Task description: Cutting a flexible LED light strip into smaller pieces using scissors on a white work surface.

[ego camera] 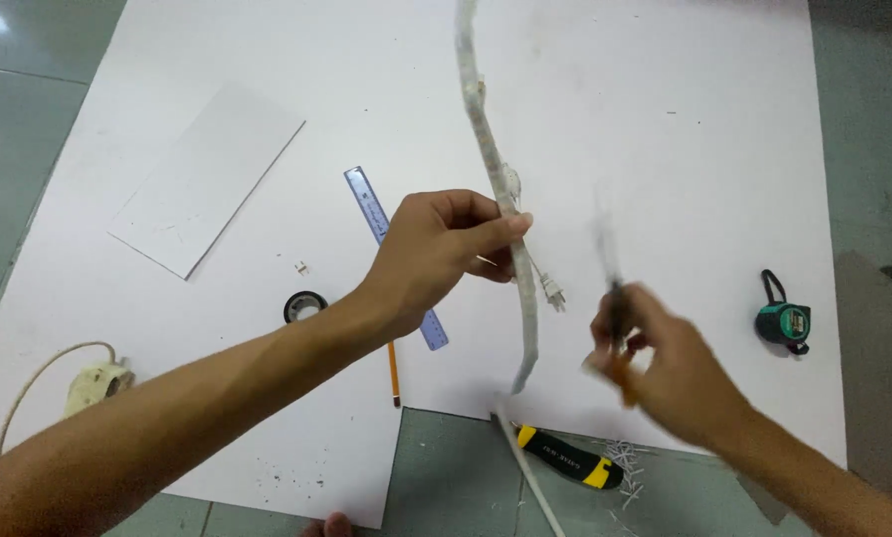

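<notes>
My left hand (436, 254) pinches a long, pale, flexible strip (500, 184) — limp, slightly curved. My right hand (665, 368), blurred, grips a thin dark tool (615, 308).

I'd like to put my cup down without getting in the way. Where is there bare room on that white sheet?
The white sheet is bare at upper right, between the hanging strip and the tape measure. Another bare patch lies between the flat white panel and the socket block. It is crowded around both hands, near the ruler, tape roll and yellow-black knife.

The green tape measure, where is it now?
In the head view, the green tape measure lies on the right part of the white sheet, near its right edge, beyond the right hand.
</notes>
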